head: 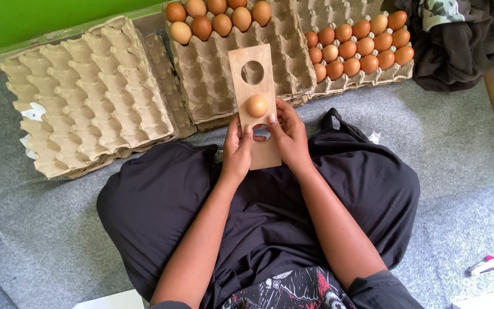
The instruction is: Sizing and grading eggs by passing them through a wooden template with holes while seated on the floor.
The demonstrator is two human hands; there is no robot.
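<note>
At the centre of the frame both hands hold a wooden board with round holes (255, 109): the left hand (236, 151) grips its lower left edge, the right hand (289, 134) its lower right. A brown egg (257, 106) sits in the middle hole; a third hole seems hidden behind the thumbs. An empty egg tray (87, 97) lies at upper left, a part-filled tray (218, 63) at top centre, a tray of eggs (361, 46) at upper right.

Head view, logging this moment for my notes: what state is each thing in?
Wooden board: held in both hands.
Egg: seated in board's middle hole.
Left tray: empty.
Middle tray: partly filled.
Right tray: mostly filled.
Left hand, right hand: gripping board.
</note>
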